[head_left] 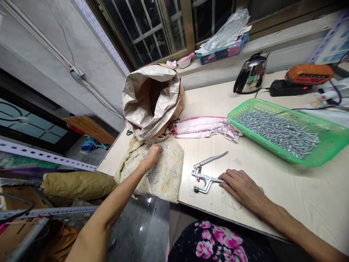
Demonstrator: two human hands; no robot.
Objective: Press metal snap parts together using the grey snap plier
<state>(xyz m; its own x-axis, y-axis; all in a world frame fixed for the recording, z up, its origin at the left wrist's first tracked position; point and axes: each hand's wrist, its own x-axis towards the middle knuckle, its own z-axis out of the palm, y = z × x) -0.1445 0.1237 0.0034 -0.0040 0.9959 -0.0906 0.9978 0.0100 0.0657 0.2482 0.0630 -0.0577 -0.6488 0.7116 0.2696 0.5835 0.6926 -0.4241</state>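
Note:
My left hand [153, 155] is on a floral cloth [174, 171] at the table's front left, fingers curled down among small silver metal pieces [151, 176] like screws or rivets. Its fingertips are partly hidden, so what they pinch I cannot make out. My right hand [241, 185] lies on the table with its fingers over the lower handle of silver hand pliers [206, 181]. The pliers' upper handle stands spread away, with a spring between. Behind the cloth, a large paper sack [136, 98] gapes with its rim rolled; its contents are dark.
A green plastic basket [335, 145] of similar metal pieces stands at the right. A pink-and-white cloth [201, 128] lies between sack and basket. Farther back are a shiny kettle [252, 72] and an orange battery [309, 74] on a black charger. A blue basket [222, 52] sits on the sill.

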